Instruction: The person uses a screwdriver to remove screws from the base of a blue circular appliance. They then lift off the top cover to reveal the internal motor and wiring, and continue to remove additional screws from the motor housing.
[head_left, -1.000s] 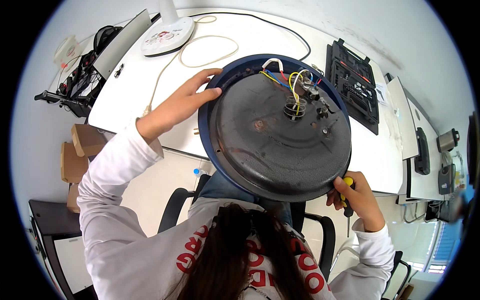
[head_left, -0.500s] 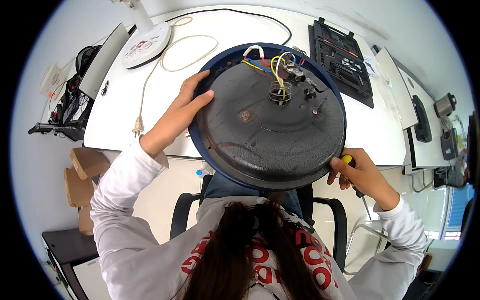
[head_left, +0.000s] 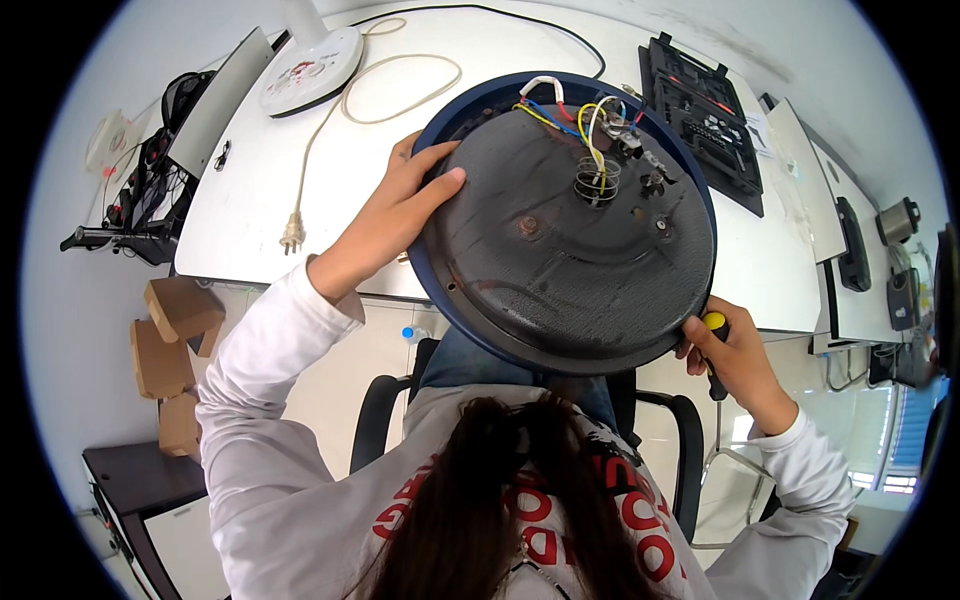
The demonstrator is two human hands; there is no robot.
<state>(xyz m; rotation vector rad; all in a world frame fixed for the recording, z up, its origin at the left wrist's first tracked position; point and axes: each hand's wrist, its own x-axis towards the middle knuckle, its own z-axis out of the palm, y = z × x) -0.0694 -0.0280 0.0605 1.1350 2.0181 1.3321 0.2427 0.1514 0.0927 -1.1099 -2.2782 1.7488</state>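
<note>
A round electric pan (head_left: 590,265), dark metal within a blue rim, is held tilted above my lap, overlapping the table's front edge. Its exposed face carries a coil spring (head_left: 597,181), metal terminal brackets and loose blue, yellow, red and white wires (head_left: 545,115). My left hand (head_left: 400,210) grips the upper left rim, thumb on the dark face and fingers going behind the edge. At the lower right rim, my right hand (head_left: 738,360) pinches the edge. A yellow-and-black screwdriver (head_left: 717,385) is tucked in that same hand, its shaft not visible.
Beyond the pan, the white table (head_left: 250,200) carries a white round-based stand (head_left: 315,72), a beige cord with a plug (head_left: 292,233) and an open black tool case (head_left: 705,130). Cardboard boxes (head_left: 160,360) lie on the left. A bottle (head_left: 413,334) stands below the table.
The whole view has shifted, moving the scene slightly right and up. The pan and both hands sit a little further right; both grips are kept, and the screwdriver stays in my right hand.
</note>
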